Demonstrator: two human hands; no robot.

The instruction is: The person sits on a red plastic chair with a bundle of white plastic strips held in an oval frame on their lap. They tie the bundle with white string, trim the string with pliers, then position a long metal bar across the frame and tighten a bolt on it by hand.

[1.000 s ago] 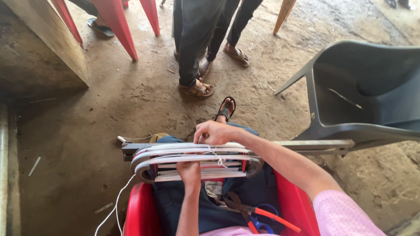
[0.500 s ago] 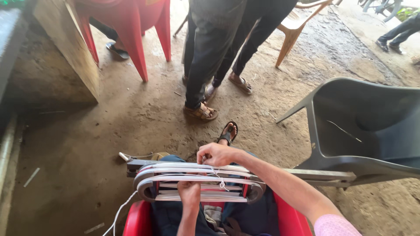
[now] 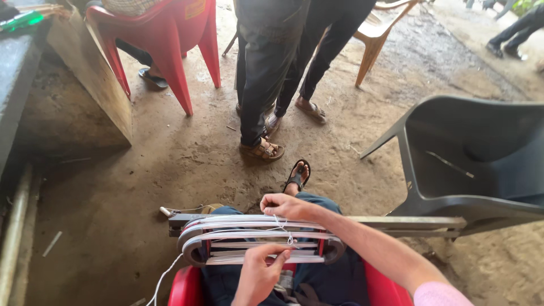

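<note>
A flat oval coil of grey-white wire [image 3: 238,232] wound on a red former lies across my lap. It rests on a long metal bar [image 3: 396,224] that sticks out to the right. My right hand [image 3: 286,205] sits on the coil's far edge with its fingers closed, pinching a thin white thread [image 3: 283,229] that crosses the windings. My left hand [image 3: 258,275] grips the coil's near edge, thumb on top by the thread. A loose white cord [image 3: 164,275] hangs down from the coil's left end.
I sit on a red chair [image 3: 181,289]. A dark grey plastic chair [image 3: 476,164] lies tipped at the right. Two people stand just ahead [image 3: 266,73], a red chair [image 3: 164,39] and a tan chair [image 3: 377,34] behind them. A concrete ledge [image 3: 85,79] and pipe [image 3: 14,226] line the left.
The camera has tilted up, showing more of the standing people and chairs. My hands stay on the coil, the left hand shifting slightly along its near edge.
</note>
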